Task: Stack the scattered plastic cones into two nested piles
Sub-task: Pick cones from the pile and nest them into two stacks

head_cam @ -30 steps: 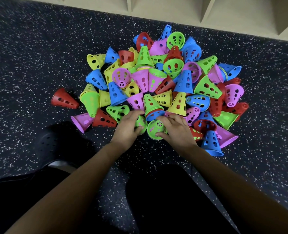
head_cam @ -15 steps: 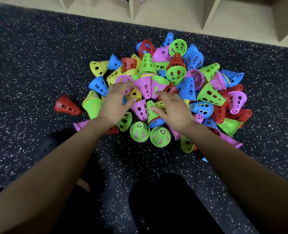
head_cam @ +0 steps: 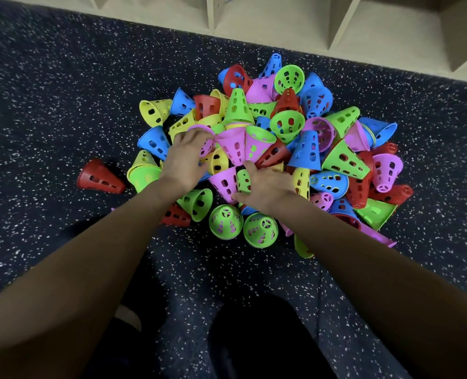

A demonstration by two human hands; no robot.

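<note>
A heap of perforated plastic cones (head_cam: 306,149) in red, blue, green, yellow and purple lies on the dark speckled floor. Two green cones stand upright at the heap's near edge, one on the left (head_cam: 225,221) and one on the right (head_cam: 261,229), each showing purple through its holes. My left hand (head_cam: 185,160) reaches into the heap's left side, its fingers curled over a purple cone (head_cam: 207,145). My right hand (head_cam: 269,187) lies on the heap's near middle. Its thumb and forefinger close around a green cone (head_cam: 243,180) beside another purple cone (head_cam: 224,183).
A single red cone (head_cam: 98,177) lies apart to the left of the heap. Beige shelf compartments (head_cam: 267,20) run along the far edge of the floor. My dark-clothed legs (head_cam: 257,340) fill the bottom of the view.
Both hands left the two upright green cones and reached forward into the heap. Since half a second ago the left hand has closed on a purple cone and the right on a green one.
</note>
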